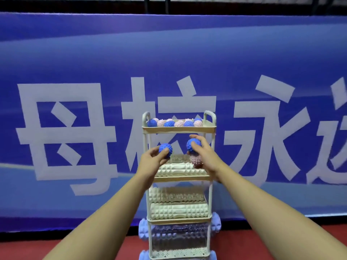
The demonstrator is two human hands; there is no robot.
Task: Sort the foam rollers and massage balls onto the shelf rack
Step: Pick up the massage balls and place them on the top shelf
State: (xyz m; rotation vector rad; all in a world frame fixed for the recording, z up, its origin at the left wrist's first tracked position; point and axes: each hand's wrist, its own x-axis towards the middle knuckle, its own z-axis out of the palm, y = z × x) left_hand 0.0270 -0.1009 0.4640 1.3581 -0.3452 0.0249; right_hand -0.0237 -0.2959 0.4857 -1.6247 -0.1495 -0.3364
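I have my left hand [154,160] and right hand [201,152] each closed around a blue spiky ball; the crowded top tray [178,129] above them could spill if nudged.

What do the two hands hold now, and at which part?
Each holds one blue spiky ball, fingers around its sides: left hand on ball, right hand on ball.

Blue ball [166,150] in left hand [153,160]: knobbly, matt, rubbery-looking. Ball [191,145] in right hand [204,153]: same finish. Rack [210,194] behind hands: smooth cream plastic, slight sheen. Rollers [180,170] below hands: matt ridged foam. Banner [75,72] beyond: smooth, printed.
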